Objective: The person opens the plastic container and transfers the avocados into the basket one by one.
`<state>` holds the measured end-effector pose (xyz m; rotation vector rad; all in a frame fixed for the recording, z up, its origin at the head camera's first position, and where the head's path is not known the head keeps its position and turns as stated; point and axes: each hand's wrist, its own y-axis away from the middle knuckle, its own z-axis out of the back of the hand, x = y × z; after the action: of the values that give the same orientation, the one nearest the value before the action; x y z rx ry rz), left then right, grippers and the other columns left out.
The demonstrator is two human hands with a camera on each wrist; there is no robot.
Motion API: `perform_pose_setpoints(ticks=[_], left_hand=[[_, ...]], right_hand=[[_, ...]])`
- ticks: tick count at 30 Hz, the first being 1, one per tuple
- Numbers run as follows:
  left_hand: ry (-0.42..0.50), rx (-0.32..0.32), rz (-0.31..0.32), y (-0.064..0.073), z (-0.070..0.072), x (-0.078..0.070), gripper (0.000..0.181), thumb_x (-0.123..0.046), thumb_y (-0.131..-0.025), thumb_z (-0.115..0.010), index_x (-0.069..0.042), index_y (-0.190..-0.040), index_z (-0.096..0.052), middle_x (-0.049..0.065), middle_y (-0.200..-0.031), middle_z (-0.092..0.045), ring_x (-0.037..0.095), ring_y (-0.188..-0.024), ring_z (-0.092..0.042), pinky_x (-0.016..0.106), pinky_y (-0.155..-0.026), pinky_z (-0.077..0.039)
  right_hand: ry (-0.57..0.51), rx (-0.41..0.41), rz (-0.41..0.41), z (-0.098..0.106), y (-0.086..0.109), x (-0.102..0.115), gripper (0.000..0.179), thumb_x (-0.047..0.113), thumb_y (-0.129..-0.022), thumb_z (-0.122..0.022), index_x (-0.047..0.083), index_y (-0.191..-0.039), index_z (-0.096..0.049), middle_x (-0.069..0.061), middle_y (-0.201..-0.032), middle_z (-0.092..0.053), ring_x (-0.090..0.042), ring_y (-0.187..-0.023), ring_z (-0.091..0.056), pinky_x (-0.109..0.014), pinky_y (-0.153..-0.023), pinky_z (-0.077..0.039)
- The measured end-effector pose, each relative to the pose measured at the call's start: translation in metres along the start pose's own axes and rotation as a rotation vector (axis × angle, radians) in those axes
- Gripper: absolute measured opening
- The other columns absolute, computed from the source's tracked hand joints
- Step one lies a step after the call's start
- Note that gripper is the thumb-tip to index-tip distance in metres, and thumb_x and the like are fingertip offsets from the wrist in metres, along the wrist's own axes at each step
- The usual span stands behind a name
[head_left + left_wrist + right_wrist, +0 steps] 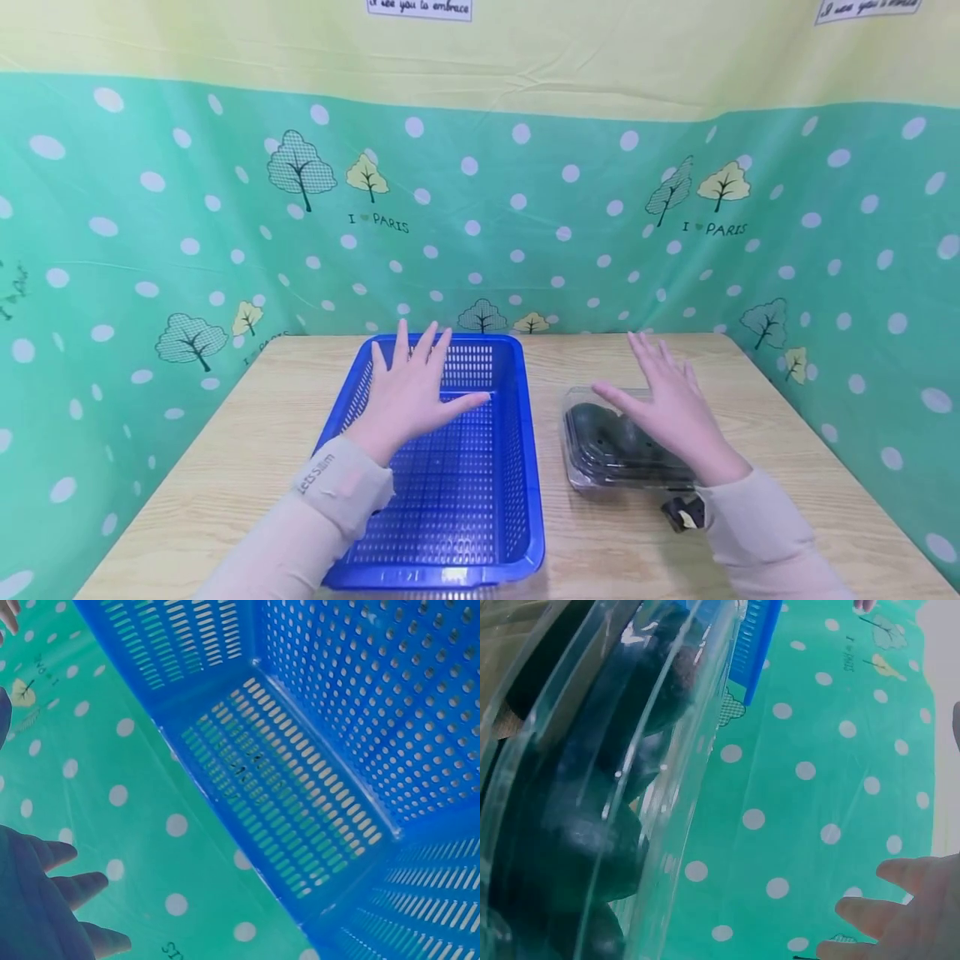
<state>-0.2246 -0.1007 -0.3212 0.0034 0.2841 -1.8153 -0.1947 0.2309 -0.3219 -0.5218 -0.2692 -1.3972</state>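
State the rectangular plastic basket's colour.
The rectangular plastic basket is blue; the head view shows it best.

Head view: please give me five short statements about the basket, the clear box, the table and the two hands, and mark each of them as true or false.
1. The blue basket stands on the table. True.
2. The clear box is to the right of the basket. True.
3. The clear box is empty. False: dark round things are inside.
4. The left hand and the right hand hold nothing. True.
5. The left hand makes a fist. False: its fingers are spread.
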Motion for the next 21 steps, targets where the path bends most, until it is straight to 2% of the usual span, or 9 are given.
perform_pose_setpoints(ticks=[4,11,21], left_hand=[[0.002,-0.007,-0.02,0.0,0.002,-0.005,0.11,-0.091,-0.077,-0.039,-0.023,-0.16,-0.015,0.003,-0.167,-0.011,0.04,-0.152,0.011,0.073,-0.114,0.001],[-0.004,0.0,-0.075,0.001,0.005,-0.016,0.109,-0.092,-0.077,-0.037,-0.021,-0.159,-0.02,0.004,-0.167,-0.014,0.039,-0.152,0.011,0.071,-0.116,0.002],[0.016,0.026,-0.125,-0.001,0.002,-0.03,0.104,-0.087,-0.08,-0.044,-0.022,-0.158,-0.022,0.003,-0.167,-0.013,0.036,-0.153,0.012,0.065,-0.119,0.004]], right_hand=[[-0.056,-0.018,-0.011,0.002,0.003,-0.005,0.096,0.065,-0.093,-0.053,0.015,-0.16,-0.006,-0.014,-0.166,-0.004,-0.047,-0.151,-0.004,-0.069,-0.116,0.001],[-0.159,-0.031,-0.082,0.005,0.008,-0.018,0.09,0.061,-0.096,-0.051,0.015,-0.16,-0.008,-0.02,-0.165,-0.01,-0.05,-0.148,-0.013,-0.074,-0.11,-0.016],[-0.316,0.029,-0.232,0.006,0.02,-0.035,0.083,0.062,-0.098,-0.043,0.027,-0.16,0.0,-0.016,-0.166,0.0,-0.056,-0.146,-0.008,-0.08,-0.104,-0.016]])
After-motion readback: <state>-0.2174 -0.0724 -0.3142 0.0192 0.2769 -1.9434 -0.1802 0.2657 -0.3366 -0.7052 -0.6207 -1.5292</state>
